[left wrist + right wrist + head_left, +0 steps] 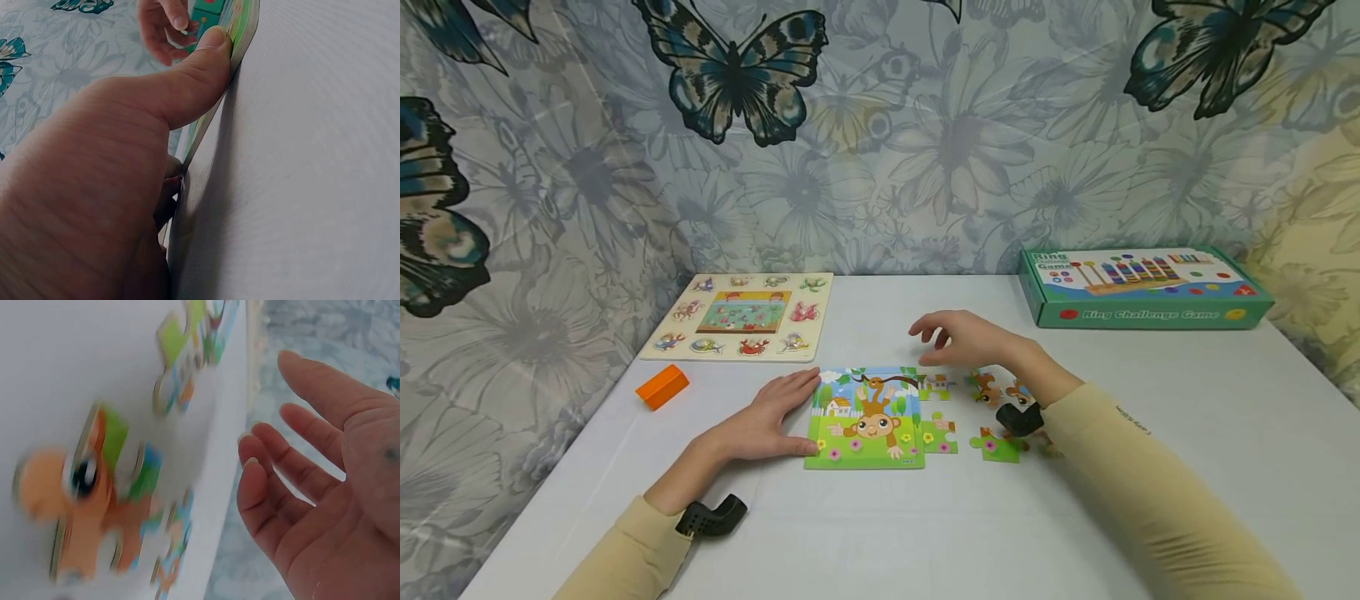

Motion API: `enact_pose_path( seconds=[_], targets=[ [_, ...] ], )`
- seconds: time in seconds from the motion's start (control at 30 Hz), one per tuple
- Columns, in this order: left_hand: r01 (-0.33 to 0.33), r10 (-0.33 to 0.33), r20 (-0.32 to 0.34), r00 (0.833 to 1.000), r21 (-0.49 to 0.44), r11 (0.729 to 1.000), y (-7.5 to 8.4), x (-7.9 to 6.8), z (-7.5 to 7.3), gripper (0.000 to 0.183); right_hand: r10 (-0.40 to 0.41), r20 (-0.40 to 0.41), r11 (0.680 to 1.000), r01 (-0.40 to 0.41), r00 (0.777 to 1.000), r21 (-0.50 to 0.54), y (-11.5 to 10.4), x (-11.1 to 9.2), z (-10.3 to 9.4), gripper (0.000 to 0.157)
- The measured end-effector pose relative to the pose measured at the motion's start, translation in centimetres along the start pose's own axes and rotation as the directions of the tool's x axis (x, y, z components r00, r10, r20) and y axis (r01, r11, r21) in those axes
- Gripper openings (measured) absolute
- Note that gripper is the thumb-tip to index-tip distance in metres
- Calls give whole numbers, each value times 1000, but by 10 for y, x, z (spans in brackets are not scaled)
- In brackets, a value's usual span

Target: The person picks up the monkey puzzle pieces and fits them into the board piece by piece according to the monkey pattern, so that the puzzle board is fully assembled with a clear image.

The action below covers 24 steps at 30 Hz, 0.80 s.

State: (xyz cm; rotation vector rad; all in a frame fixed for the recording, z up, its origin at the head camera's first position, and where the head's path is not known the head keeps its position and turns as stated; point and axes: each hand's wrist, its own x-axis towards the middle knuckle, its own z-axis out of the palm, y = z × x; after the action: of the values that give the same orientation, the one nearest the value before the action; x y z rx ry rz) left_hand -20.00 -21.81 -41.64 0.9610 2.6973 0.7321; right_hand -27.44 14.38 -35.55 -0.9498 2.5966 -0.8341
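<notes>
Puzzle board (874, 446) with a monkey lies at the lower centre of the head view, its left edge touched by the left hand (767, 421), whose fingers stretch along it unclenched. Right of it, loose pieces (1000, 448) are partly hidden by the right sleeve (1150, 492) and black wrist mount (1019, 419), and blurred in the right-wrist view. Near the centre hangs the right hand (973, 338), released, fingers loosely bent; upper-edge butterflies (1232, 46) are cut off

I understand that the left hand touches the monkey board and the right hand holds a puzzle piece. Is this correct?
Not entirely: the right hand holds nothing. The right wrist view shows it empty, apart from the puzzle pieces. The left hand does touch the monkey board.
</notes>
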Motion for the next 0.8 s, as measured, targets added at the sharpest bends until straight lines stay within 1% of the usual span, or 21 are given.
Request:
enact_pose_path(
  seconds=[0.17, 0.37, 0.47, 0.67, 0.8],
  targets=[
    [-4, 4, -3, 1000, -1, 1000, 1, 0, 0, 103, 46, -29, 999, -46, 999, 0, 18, -9, -11, 47],
    [1, -1, -2, 1000, -8, 1000, 2, 0, 0, 103, 81, -37, 996, -80, 996, 25, 39, -18, -19, 46],
    [8, -8, 0, 1000, -9, 1000, 2, 0, 0, 104, 93, -34, 995, -92, 995, 46, 45, -22, -22, 44],
    [9, -9, 3, 1000, -2, 1000, 1, 0, 1, 103, 113, -33, 993, -112, 993, 30, 51, -28, -26, 44],
    [7, -7, 5, 1000, -2, 1000, 1, 1, 0, 104, 166, -17, 986, -165, 986, 29, 55, -31, -29, 43]
  ],
)
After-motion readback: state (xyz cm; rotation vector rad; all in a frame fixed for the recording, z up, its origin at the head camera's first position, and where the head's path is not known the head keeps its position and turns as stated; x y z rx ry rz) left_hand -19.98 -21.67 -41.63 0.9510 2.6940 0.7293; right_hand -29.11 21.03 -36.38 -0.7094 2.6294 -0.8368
